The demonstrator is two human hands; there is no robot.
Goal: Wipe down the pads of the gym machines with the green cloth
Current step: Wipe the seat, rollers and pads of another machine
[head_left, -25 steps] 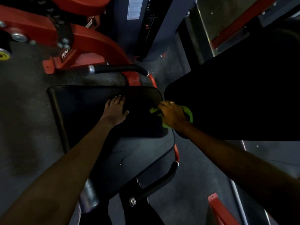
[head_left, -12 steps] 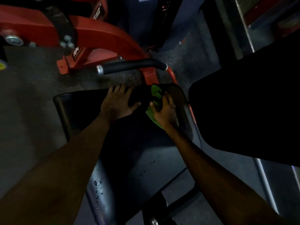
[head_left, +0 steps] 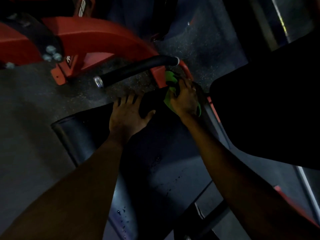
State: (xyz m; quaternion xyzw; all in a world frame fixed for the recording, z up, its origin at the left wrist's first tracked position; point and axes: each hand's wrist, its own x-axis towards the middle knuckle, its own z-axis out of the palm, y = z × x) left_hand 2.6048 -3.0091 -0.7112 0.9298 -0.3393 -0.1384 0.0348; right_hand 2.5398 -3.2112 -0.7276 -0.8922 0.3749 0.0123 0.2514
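A black seat pad [head_left: 97, 135] of a red gym machine fills the middle of the head view. My left hand [head_left: 127, 115] lies flat on its far edge, fingers spread. My right hand [head_left: 185, 99] presses the green cloth [head_left: 170, 78] against the pad's far right corner, beside the red frame. Most of the cloth is hidden under the hand; green shows above the fingers and at the wrist side. A second black pad [head_left: 277, 104] stands at the right.
A black foam-covered handle [head_left: 138, 70] sticks out of the red frame [head_left: 103, 37] just beyond the pad. Speckled dark rubber floor [head_left: 26, 101] lies to the left. Water drops [head_left: 123, 215] sit on the pad's near part. Metal rails run at the right.
My right hand has slid the green cloth from the pad's right side to its far right corner. My left hand stays flat on the pad. The view has shifted forward.
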